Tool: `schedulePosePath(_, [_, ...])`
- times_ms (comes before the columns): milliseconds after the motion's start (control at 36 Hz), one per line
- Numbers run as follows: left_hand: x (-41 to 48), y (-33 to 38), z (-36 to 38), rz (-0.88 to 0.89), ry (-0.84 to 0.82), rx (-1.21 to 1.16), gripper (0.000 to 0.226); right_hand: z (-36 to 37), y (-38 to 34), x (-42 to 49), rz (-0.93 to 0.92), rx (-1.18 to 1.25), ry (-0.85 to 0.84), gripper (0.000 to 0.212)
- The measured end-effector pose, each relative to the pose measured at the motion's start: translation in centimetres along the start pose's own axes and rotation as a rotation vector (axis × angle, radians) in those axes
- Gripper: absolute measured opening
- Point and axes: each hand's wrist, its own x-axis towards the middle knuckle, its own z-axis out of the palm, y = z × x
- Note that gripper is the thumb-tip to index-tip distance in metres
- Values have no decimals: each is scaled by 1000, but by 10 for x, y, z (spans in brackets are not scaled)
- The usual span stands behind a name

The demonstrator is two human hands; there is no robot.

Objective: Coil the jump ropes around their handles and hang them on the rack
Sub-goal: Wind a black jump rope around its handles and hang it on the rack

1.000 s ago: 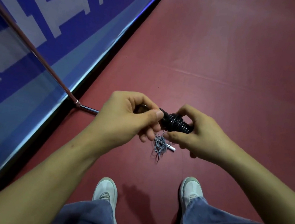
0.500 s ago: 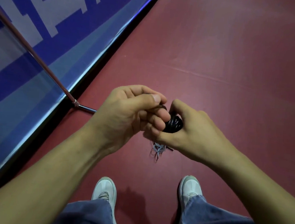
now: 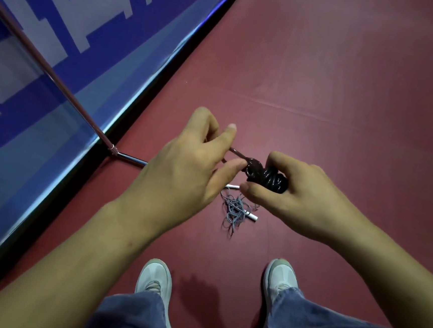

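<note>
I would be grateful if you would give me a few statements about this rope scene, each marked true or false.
1. The right hand grips the black rope, which is wound into a tight bundle. True.
2. The left hand holds nothing. False: it pinches a strand of the black rope beside the bundle.
3. A grey rope lies on the red floor. True.
4. The grey rope is neatly coiled round its handles. False: it is a loose tangle, with its white handles sticking out.
5. The person wears black shoes. False: the shoes are light-coloured.
</note>
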Motion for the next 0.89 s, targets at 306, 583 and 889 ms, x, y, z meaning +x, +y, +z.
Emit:
schedulePosePath(306, [0,4,6,29,82,-162,21,1,-5,-2,-22,-68,25,52])
schedulePosePath(583, [-6,19,10,-409,116,-700,28,4,-3,-1,-63,-135,99,53])
schedulePosePath(889, [-4,22,11,-470,144,-892,20,4,-2,-2,-110,-107,140,50])
